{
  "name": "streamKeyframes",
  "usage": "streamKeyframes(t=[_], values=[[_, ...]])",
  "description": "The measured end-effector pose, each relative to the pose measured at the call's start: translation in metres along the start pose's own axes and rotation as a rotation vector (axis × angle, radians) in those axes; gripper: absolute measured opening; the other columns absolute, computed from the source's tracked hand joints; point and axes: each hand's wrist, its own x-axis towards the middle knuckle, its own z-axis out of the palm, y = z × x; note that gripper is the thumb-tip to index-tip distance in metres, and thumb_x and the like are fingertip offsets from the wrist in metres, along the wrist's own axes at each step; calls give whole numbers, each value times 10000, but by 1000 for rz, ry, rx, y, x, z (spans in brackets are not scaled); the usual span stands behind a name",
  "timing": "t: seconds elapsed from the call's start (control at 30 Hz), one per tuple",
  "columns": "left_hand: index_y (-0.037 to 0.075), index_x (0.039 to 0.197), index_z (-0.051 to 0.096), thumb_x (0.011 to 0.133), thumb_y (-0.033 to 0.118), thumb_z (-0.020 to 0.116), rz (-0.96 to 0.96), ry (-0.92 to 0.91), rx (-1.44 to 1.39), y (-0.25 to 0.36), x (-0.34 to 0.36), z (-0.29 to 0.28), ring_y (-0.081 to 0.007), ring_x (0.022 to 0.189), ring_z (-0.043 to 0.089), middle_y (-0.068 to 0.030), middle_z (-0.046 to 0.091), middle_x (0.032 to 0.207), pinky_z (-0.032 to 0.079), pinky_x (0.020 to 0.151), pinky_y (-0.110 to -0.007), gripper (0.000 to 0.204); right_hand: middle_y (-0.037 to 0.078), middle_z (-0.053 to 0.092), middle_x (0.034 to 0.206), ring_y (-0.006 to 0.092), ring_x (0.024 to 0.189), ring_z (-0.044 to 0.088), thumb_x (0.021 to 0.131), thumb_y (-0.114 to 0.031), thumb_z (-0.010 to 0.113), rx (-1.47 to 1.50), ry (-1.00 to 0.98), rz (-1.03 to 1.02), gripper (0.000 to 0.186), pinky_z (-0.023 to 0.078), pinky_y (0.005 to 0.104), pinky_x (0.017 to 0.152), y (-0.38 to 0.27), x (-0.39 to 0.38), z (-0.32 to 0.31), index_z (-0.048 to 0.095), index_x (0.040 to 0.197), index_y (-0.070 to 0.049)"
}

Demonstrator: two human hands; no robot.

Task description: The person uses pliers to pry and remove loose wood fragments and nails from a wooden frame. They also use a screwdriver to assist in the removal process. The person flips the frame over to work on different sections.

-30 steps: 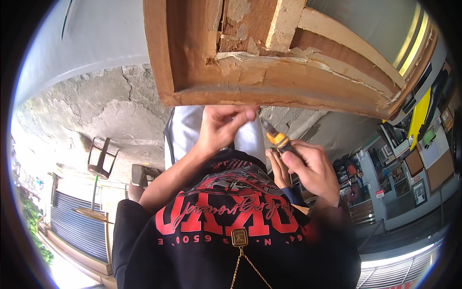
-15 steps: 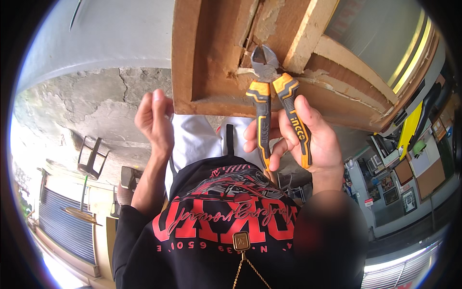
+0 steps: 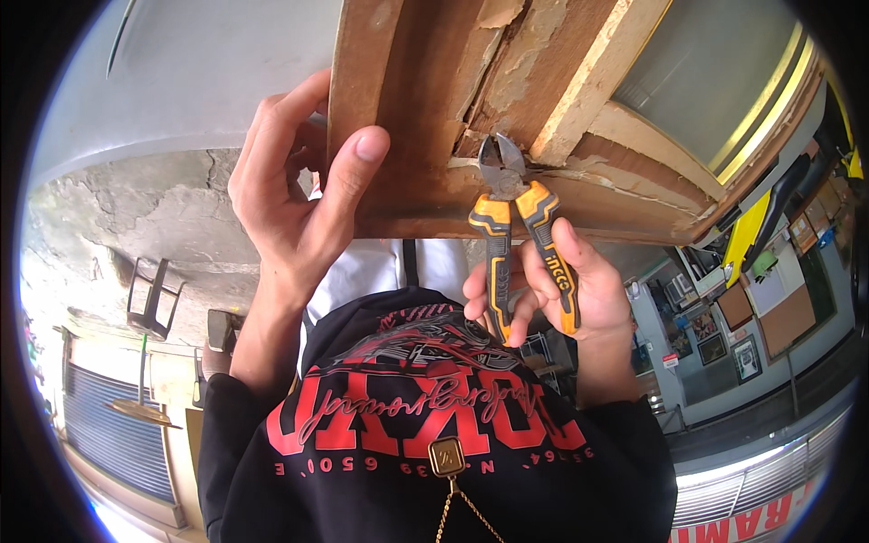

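Observation:
My left hand [image 3: 288, 185] is wrapped round the left edge of a brown wooden panel [image 3: 421, 208]. Its thumb rests on the face of the panel and the other fingers go partly out of sight behind the edge. In my right hand [image 3: 593, 294] is a pair of diagonal cutting pliers [image 3: 509, 188] with orange-and-black handles, spread apart. The parted jaws point away from me, over a torn, splintered strip of the wood. The panel's surface is peeling and cracked near the jaws.
A glass pane [image 3: 692, 72] with a yellow edge is set in the panel's right part. Cracked concrete [image 3: 145, 204] lies left, below a pale grey curved surface [image 3: 217, 63]. A small stool [image 3: 156, 299] stands at far left. Shelves and framed pictures [image 3: 747, 357] show at right.
My left hand has gone from a loose closed shape beside the panel to gripping its edge. The pliers and right hand have shifted slightly nearer to me, handles still spread.

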Motion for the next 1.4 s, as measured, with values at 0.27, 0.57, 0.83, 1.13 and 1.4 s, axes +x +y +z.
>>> streamKeyframes(t=[0.27,0.57,0.83,1.13,1.4], values=[[-74,1091,604,798,104,739,10,-25,-78,-4,1,-1,-48,624,504,-6,545,764,410,522,-177,368,338,563,1079,386,963,635,982,-467,316,-210,182,9,568,601,349,554,-10,-5,13,513,883,57],[-73,1064,613,788,113,746,45,1,-122,-8,2,0,-37,594,504,-3,561,747,386,512,-172,358,217,628,1012,259,898,647,978,-457,368,-306,217,139,617,564,289,582,-44,-13,22,509,1184,108],[-64,1050,617,776,133,758,64,-29,-64,-9,4,-3,-39,570,506,-5,556,707,380,487,-176,365,345,545,1092,431,986,598,958,-566,266,278,-65,157,652,603,414,543,-11,-9,7,440,566,-75],[-82,1145,524,813,108,716,-105,-152,-78,12,23,-4,-59,660,533,-48,597,841,414,573,-183,428,331,547,1115,429,1006,587,935,-612,284,538,-53,101,670,593,405,525,13,-1,26,447,557,-84],[-71,1181,480,847,82,691,-91,-72,55,22,52,15,-102,783,573,-87,584,969,453,696,-198,423,344,470,1213,521,1127,488,903,-671,247,691,-26,50,720,605,494,595,21,1,51,481,604,-59]])
